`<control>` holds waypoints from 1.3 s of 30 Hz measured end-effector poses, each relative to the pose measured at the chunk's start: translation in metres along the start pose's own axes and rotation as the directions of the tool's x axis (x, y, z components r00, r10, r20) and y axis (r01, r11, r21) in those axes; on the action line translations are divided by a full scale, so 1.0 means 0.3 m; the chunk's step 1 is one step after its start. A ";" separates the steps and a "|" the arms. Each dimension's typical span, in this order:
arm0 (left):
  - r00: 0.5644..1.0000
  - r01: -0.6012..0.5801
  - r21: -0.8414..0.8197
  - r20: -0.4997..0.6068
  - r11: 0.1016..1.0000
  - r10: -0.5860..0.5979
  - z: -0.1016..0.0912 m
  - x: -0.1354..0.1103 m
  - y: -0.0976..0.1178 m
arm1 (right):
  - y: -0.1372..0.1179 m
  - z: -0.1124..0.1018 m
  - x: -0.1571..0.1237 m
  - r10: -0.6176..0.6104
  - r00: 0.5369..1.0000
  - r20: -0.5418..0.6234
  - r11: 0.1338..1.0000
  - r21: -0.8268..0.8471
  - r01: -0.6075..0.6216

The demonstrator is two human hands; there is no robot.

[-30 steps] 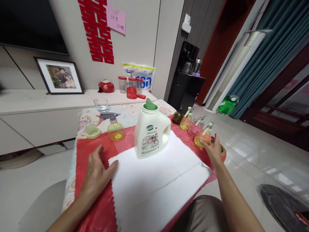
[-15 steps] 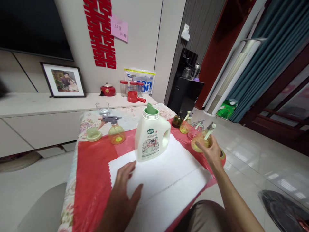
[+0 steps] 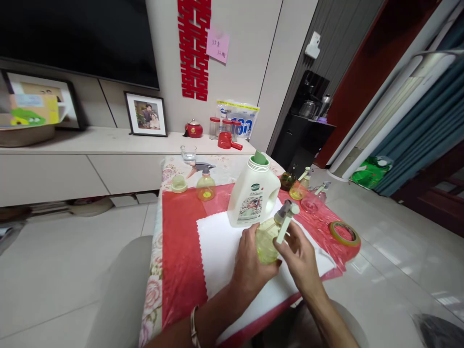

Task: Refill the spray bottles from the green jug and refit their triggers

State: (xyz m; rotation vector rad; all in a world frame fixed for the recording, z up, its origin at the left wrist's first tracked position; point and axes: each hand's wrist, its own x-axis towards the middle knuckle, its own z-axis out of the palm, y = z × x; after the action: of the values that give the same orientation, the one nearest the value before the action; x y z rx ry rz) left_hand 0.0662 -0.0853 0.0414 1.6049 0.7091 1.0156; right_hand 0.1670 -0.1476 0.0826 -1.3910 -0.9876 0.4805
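Observation:
In front of me, tilted above the white cloth (image 3: 221,261), is a yellowish see-through spray bottle (image 3: 266,241) with a grey nozzle and a long pale green trigger. My left hand (image 3: 250,266) is wrapped round the left side and base of its body. The thumb and fingers of my right hand (image 3: 302,253) close on it from the right, by the lower end of the trigger. Just behind stands a large white detergent jug (image 3: 250,193), with a green spout showing in its uncapped neck. A pale green cap (image 3: 179,183) lies at the back left.
Another yellow bottle (image 3: 206,187) with a dark sprayer stands left of the jug. Along the right are a dark bottle (image 3: 288,180), a yellow one (image 3: 299,188) and a pink one (image 3: 313,199). A tape roll (image 3: 345,234) lies near the right edge on red plastic (image 3: 181,246).
My right hand has brought the spray bottle from the table's right side to the middle. My left hand, empty before, now grips its body too. The view has turned left.

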 end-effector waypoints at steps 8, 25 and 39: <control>0.994 0.070 0.021 0.081 0.997 -0.072 -0.064 -0.037 0.044 | -0.014 0.017 0.064 0.033 0.997 -0.065 0.972 0.235 -0.017; 0.879 0.360 -0.289 0.422 0.887 -0.220 -0.135 -0.022 0.107 | -0.007 0.051 0.108 0.133 0.987 0.093 0.879 0.449 -0.161; 0.745 0.433 -0.276 0.645 0.858 -0.169 -0.196 -0.055 0.035 | -0.107 -0.019 0.208 0.049 0.999 0.015 0.797 0.602 -0.048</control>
State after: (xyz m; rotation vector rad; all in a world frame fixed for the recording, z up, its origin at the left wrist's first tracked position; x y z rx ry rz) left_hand 0.0059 -0.0751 0.0520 1.2651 0.2706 0.3218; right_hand 0.1968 -0.1072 0.1319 -0.8332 -0.7035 0.7583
